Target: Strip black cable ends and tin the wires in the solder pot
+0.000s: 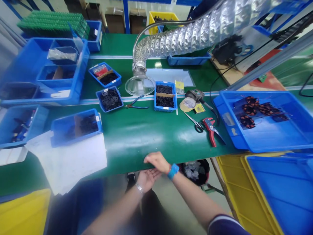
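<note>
Resting on the near edge of the green belt bench [137, 140], the right hand [156, 162] lies with its fingers extended and close together, holding nothing. Just below it, the left hand [148, 180] is empty, fingers loosely spread, with white paper sheets [73, 163] off to the left.

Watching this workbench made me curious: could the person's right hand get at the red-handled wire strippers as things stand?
Probably yes. The right hand is at the near edge of the green belt, and the red-handled wire strippers lie on that belt ahead and to its right, with no tray or tool between them.
</note>
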Tool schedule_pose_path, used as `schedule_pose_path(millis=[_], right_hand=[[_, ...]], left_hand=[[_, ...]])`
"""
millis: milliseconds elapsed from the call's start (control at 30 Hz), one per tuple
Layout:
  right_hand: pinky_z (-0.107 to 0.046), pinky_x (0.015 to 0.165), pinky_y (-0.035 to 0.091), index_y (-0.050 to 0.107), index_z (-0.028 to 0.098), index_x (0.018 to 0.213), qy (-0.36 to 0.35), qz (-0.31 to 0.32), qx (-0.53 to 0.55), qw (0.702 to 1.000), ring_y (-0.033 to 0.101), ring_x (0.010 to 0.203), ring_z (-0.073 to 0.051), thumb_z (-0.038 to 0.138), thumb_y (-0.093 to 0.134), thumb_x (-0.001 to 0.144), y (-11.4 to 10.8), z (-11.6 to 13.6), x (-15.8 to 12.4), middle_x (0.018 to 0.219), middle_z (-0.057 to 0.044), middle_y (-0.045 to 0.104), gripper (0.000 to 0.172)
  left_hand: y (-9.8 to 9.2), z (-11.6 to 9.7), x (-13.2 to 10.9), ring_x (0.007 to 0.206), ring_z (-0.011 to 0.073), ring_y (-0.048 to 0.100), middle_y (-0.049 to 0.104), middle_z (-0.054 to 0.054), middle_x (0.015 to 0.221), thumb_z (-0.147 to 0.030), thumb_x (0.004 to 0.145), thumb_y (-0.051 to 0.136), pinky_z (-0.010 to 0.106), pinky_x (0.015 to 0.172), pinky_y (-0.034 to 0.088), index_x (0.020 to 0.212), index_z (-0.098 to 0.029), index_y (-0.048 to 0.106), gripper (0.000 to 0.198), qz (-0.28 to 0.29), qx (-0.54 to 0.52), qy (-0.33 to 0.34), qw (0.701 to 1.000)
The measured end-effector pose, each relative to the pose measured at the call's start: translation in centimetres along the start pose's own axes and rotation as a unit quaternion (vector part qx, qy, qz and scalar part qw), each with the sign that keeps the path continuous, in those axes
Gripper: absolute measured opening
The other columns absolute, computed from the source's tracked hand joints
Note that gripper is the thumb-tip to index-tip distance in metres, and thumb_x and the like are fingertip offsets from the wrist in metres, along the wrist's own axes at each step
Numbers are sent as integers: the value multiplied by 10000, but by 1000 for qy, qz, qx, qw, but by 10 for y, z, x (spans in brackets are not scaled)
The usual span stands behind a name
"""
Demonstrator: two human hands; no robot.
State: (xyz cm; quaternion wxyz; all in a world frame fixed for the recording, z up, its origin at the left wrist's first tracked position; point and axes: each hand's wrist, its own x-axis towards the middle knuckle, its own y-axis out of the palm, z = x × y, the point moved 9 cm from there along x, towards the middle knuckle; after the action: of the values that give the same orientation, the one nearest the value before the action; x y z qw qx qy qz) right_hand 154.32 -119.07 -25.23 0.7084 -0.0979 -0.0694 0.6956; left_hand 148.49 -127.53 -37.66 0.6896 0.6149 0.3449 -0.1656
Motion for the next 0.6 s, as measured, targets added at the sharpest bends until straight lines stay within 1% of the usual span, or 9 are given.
schedule_pose_path(millis=[67, 133, 200, 267, 300, 367, 433, 533, 600], right_hand=[[-244, 613, 480, 655, 188, 640, -12, 18, 4, 1000, 598, 613, -131, 407, 361, 850, 21, 14, -21, 641, -20, 653, 422], [-250, 632, 487, 655, 191, 673, -16, 2, 7, 1000, 605, 651, -137, 399, 353, 856, 14, 18, -20, 687, -25, 662, 410], [-293, 760, 468, 654, 194, 772, -10, -53, 1, 999, 600, 800, -159, 393, 344, 860, -19, 10, 3, 834, -42, 663, 378], [-356, 919, 367, 632, 198, 898, 2, -123, -13, 992, 532, 984, -183, 396, 340, 860, -63, -5, 34, 996, -57, 623, 354], [-373, 948, 332, 620, 198, 936, 6, -144, -18, 989, 501, 1031, -192, 406, 349, 854, -80, -13, 48, 1045, -59, 602, 351], [-387, 927, 348, 621, 194, 940, 12, -143, -22, 989, 516, 1005, -200, 419, 345, 850, -89, -23, 63, 1032, -61, 606, 367], [-358, 845, 418, 649, 196, 855, 7, -89, -19, 996, 573, 884, -187, 423, 367, 840, -62, -19, 54, 917, -47, 647, 362], [-265, 676, 483, 666, 204, 694, -17, 29, -5, 999, 606, 678, -140, 410, 412, 824, 10, 7, 11, 725, -7, 669, 352], [-224, 600, 485, 659, 196, 649, -27, 72, 6, 997, 601, 606, -120, 409, 397, 832, 42, 23, -10, 654, 2, 660, 383]], left_hand=[[0, -3, -1, 969, 231, 548, 616, 136, 916, -189, 736, 454, 365, 909, 361, 820, -78, 579, 187, -2, -9, 23, 1000], [-1, -5, -2, 972, 232, 544, 613, 140, 913, -174, 732, 453, 363, 908, 362, 845, -70, 574, 195, -3, -11, 24, 1000], [-2, -4, -3, 979, 253, 543, 604, 188, 924, -170, 732, 447, 372, 912, 360, 858, -22, 569, 229, -7, -4, 5, 1000], [-3, -5, -6, 998, 274, 536, 584, 237, 974, -168, 732, 443, 382, 920, 354, 883, 22, 561, 270, -12, 8, -14, 1000], [-5, -7, -8, 1011, 276, 531, 572, 249, 1008, -167, 733, 438, 382, 927, 349, 903, 34, 557, 288, -16, 15, -18, 1000], [-8, -11, -14, 1015, 266, 533, 567, 246, 1039, -168, 741, 426, 376, 934, 345, 913, 29, 562, 295, -26, 29, -17, 999], [-10, -15, -20, 995, 248, 549, 591, 228, 1013, -177, 759, 407, 369, 925, 356, 875, 8, 588, 284, -35, 45, -11, 998], [-9, -23, -28, 866, 173, 605, 659, 132, 869, -214, 803, 396, 346, 860, 408, 750, -75, 621, 269, -45, 70, 15, 996], [-7, -27, -31, 718, 131, 614, 669, 83, 755, -289, 827, 357, 303, 791, 443, 632, -99, 627, 383, -49, 92, 32, 994]])
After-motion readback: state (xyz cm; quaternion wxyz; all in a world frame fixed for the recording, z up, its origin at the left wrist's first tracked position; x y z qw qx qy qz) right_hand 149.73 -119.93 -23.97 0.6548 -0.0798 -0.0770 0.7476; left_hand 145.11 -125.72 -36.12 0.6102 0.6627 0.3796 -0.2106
